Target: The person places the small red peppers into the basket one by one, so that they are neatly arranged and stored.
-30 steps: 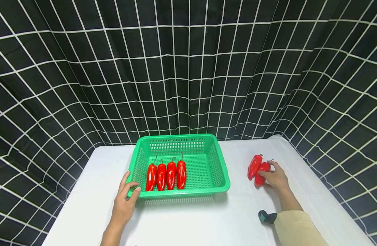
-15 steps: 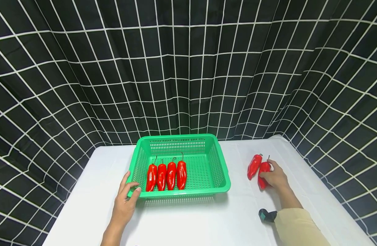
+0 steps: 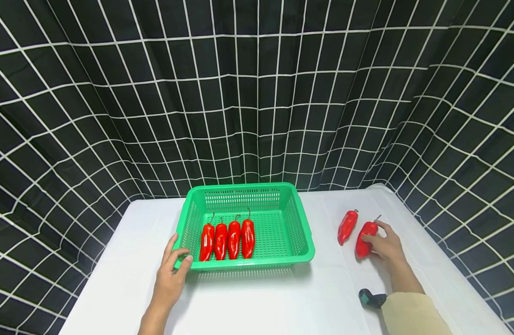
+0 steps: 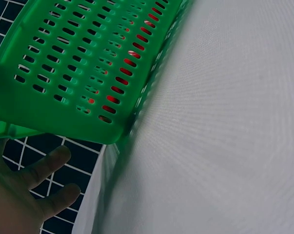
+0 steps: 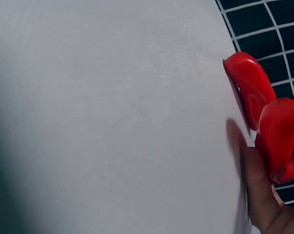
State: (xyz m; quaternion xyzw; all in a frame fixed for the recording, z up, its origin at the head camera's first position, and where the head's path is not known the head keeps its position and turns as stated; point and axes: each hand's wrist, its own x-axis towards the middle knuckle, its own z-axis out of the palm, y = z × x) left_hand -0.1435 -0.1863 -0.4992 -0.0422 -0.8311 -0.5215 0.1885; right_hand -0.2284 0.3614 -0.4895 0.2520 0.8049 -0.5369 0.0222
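A red chili pepper with a thin stem is in my right hand, gripped between thumb and fingers at the right of the table. Another red pepper lies on the cloth just left of it. In the right wrist view the held pepper partly overlaps the other pepper. My left hand holds the front left corner of a green plastic basket, thumb and a finger over its rim. Several red peppers lie in a row in the basket's left part, stems to the back.
A white cloth covers the table. Black curtains with a white grid stand behind and at both sides. A dark device sits at my right wrist, beside the beige sleeve. The basket's right half shows bare mesh.
My right hand has drawn the gripped pepper to the right, away from the one beside it, so a gap now shows between them. My left hand and the basket have stayed nearly still.
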